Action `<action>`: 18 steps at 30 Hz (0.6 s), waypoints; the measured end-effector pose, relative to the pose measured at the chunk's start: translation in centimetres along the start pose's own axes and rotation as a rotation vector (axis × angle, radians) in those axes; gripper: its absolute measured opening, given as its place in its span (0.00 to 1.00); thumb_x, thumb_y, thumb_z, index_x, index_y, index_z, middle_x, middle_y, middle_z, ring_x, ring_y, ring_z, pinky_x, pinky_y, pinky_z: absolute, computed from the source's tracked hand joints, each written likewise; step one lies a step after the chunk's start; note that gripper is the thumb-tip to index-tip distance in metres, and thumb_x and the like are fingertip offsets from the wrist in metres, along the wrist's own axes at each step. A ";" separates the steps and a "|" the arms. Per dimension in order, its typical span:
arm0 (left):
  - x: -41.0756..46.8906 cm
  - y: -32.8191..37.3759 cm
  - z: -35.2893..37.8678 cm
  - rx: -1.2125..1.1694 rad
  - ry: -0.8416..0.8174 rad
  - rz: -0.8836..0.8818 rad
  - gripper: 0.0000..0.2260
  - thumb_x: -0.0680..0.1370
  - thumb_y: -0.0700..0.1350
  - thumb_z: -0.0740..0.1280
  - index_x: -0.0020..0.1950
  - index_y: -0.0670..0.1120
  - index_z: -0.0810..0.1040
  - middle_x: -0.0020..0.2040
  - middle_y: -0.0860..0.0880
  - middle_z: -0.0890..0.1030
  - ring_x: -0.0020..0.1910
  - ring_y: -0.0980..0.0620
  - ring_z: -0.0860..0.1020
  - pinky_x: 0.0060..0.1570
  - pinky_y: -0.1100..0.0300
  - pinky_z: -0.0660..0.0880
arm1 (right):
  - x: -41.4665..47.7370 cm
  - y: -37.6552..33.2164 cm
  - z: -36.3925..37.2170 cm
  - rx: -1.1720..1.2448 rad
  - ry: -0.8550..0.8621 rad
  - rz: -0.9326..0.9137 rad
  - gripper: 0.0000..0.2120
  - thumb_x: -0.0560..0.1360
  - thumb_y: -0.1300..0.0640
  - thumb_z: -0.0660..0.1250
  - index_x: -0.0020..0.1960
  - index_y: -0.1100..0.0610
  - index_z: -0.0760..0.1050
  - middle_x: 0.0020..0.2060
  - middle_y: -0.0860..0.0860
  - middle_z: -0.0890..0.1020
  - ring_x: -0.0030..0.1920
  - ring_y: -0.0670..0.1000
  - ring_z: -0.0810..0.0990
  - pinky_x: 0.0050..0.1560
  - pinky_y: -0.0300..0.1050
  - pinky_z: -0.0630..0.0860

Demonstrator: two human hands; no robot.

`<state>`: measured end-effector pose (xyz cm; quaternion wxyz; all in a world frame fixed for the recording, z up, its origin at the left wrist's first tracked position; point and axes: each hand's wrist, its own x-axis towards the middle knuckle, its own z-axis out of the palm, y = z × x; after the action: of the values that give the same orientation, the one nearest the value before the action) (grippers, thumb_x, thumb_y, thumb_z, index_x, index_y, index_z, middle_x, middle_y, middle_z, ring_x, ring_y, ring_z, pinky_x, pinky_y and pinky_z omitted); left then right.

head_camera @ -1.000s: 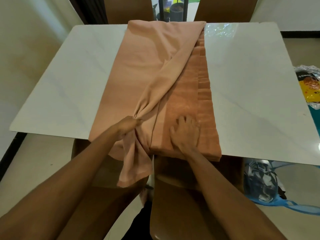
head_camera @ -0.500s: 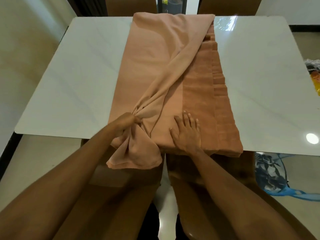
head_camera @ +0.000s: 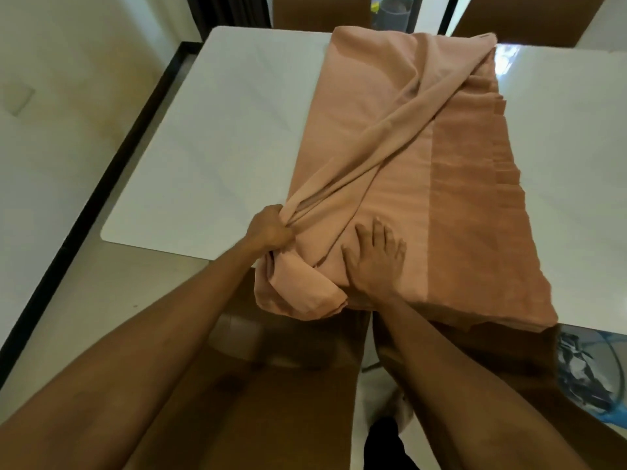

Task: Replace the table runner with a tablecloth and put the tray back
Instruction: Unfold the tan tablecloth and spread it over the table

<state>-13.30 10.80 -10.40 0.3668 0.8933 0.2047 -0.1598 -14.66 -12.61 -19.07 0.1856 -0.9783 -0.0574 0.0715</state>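
Note:
A peach tablecloth (head_camera: 359,106), still folded into a long strip, lies down the middle of the white marble table (head_camera: 210,137). Its top layer is gathered into a diagonal bunch running from the far right corner to the near left. My left hand (head_camera: 271,232) grips that bunch at the table's near edge, and a loose fold hangs below it. My right hand (head_camera: 376,256) presses flat with spread fingers on the cloth beside it. The darker stacked folds (head_camera: 481,212) lie along the cloth's right side. No tray is in view.
Brown chairs stand at the far end (head_camera: 305,11) and right under my arms at the near edge (head_camera: 288,385). A blue patterned bag (head_camera: 583,374) lies on the floor at the lower right. A black strip (head_camera: 101,178) runs along the floor on the left.
My left hand has pulled the gathered layer further toward the near left corner, and the hanging fold has bunched up. My right hand stays pressed on the cloth. The view has swung left.

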 end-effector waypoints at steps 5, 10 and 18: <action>1.5 -3.9 -4.3 0.095 0.119 -0.052 0.11 0.72 0.46 0.72 0.53 0.46 0.78 0.46 0.46 0.80 0.43 0.45 0.78 0.41 0.55 0.72 | 0.3 0.8 -0.2 -0.085 0.038 0.023 0.31 0.79 0.32 0.49 0.78 0.44 0.58 0.81 0.53 0.57 0.79 0.58 0.55 0.77 0.66 0.48; 1.6 -9.0 -9.4 0.172 0.312 -0.180 0.15 0.71 0.54 0.73 0.52 0.47 0.78 0.46 0.46 0.81 0.47 0.41 0.80 0.49 0.49 0.79 | 0.0 1.5 -0.5 -0.102 0.071 0.025 0.30 0.80 0.32 0.49 0.78 0.44 0.60 0.80 0.54 0.60 0.79 0.58 0.56 0.77 0.65 0.50; 1.1 -13.0 -11.3 0.426 0.530 -0.348 0.20 0.74 0.47 0.70 0.64 0.46 0.72 0.62 0.39 0.74 0.64 0.36 0.70 0.64 0.35 0.65 | 0.9 -1.5 -1.2 -0.041 0.051 0.119 0.25 0.79 0.42 0.57 0.73 0.49 0.66 0.77 0.56 0.63 0.76 0.61 0.60 0.75 0.67 0.52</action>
<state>-17.12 27.69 -10.86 0.0745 0.9118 0.4032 -0.0220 -13.67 -11.47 -17.55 0.1625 -0.9851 0.0043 0.0562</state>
